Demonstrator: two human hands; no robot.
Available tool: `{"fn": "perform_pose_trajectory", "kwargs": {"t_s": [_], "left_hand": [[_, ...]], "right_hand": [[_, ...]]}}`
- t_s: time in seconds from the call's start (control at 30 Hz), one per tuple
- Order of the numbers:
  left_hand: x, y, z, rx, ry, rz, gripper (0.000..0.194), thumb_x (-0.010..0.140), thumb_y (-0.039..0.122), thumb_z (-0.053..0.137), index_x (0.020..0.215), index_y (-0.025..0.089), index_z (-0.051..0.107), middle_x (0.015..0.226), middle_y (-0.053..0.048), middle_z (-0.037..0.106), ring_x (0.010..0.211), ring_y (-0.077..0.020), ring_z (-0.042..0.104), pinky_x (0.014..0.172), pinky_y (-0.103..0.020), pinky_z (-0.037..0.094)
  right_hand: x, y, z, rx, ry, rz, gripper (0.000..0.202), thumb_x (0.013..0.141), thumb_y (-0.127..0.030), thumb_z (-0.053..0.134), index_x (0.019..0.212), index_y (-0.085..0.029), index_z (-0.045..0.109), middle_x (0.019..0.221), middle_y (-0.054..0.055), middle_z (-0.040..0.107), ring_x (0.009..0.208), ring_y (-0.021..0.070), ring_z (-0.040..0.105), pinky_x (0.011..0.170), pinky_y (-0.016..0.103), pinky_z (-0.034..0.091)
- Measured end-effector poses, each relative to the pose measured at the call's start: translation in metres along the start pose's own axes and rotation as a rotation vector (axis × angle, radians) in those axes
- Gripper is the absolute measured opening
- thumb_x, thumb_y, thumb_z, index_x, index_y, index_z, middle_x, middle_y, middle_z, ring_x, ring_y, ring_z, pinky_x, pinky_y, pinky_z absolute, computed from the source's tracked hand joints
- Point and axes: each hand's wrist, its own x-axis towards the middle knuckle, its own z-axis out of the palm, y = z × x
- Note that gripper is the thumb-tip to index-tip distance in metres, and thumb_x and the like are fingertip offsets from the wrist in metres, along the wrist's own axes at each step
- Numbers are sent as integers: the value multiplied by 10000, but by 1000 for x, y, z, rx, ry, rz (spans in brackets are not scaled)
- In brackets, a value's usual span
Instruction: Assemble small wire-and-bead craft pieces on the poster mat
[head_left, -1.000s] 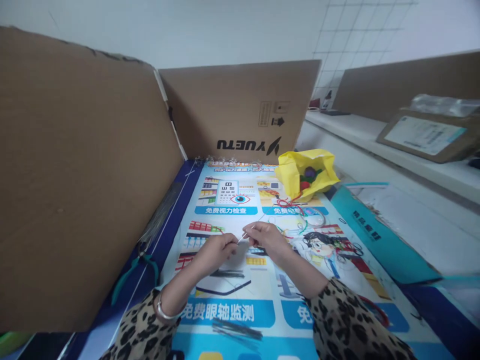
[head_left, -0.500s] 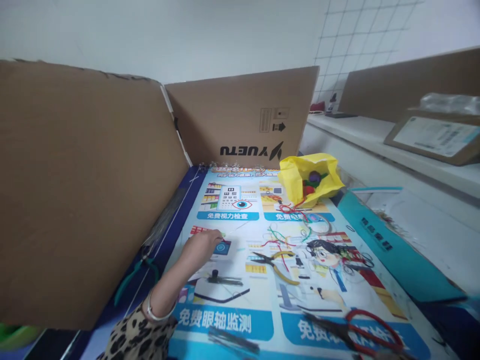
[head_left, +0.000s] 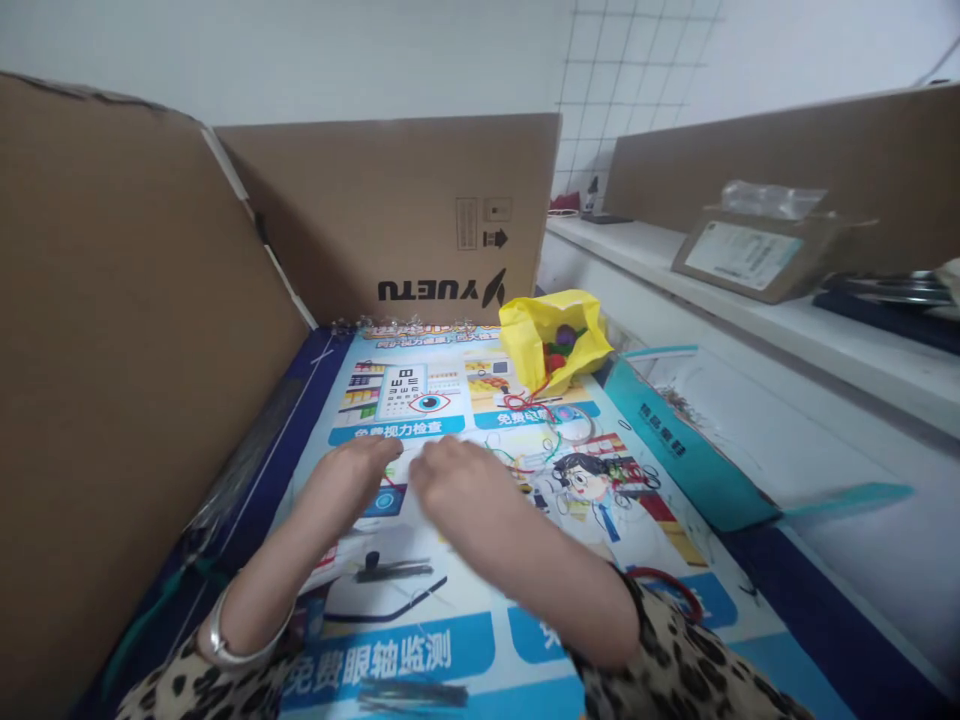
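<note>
My left hand (head_left: 351,478) is over the middle of the printed poster, fingertips pinched together. A tiny red bit shows under them, but I cannot make out what they hold. Close on its right is my right hand (head_left: 457,485), slightly blurred, its fingers curled and pressed together; anything in them is hidden. A narrow gap separates the hands. Below them lie two bundles of thin grey wire-like strips, one near the middle (head_left: 394,571) and one at the front (head_left: 412,694). Past my right hand, red and green strands (head_left: 529,403) lie on the poster.
A yellow bag (head_left: 517,345) with coloured balls stands at the back. Cardboard panels (head_left: 322,220) rise behind and at left. A teal box (head_left: 675,450) lies right. Red-handled scissors (head_left: 671,578) are partly behind my right arm; a teal-handled tool (head_left: 161,605) lies left.
My right arm has come into view, its hand now close to my left hand. The view has shifted right, and the yellow-handled pliers are hidden behind my right arm.
</note>
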Motion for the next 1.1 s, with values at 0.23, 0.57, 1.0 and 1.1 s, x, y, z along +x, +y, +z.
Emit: {"fn": "perform_pose_trajectory", "kwargs": {"t_s": [0.23, 0.57, 1.0, 1.1], "left_hand": [[25, 5, 5, 265, 81, 80, 280, 771, 66, 407, 921, 196, 605, 884, -89, 635, 871, -230, 565, 742, -317, 404], [33, -2, 43, 294, 39, 93, 306, 807, 73, 379, 999, 198, 582, 906, -84, 625, 881, -237, 563, 719, -325, 402], [33, 5, 55, 375, 81, -11, 275, 807, 57, 337, 944, 159, 553, 880, -103, 605, 827, -253, 577, 603, -298, 422], [33, 5, 57, 379, 112, -58, 275, 807, 56, 345, 958, 164, 548, 871, -97, 604, 812, -248, 578, 598, -295, 422]], "right_hand": [[63, 86, -38, -201, -12, 217, 161, 830, -125, 488, 846, -137, 647, 854, 133, 613, 923, 256, 512, 713, 330, 435], [67, 79, -1, -178, -24, 331, 178, 816, -105, 476, 872, -96, 645, 919, 174, 598, 886, 263, 532, 661, 340, 449], [70, 72, 20, -49, 6, 442, 192, 837, -106, 451, 968, -133, 588, 963, 151, 563, 922, 256, 510, 653, 338, 470], [69, 75, 23, 59, 59, 480, 218, 831, -84, 435, 943, -165, 603, 960, 126, 566, 929, 244, 509, 683, 324, 460]]}}
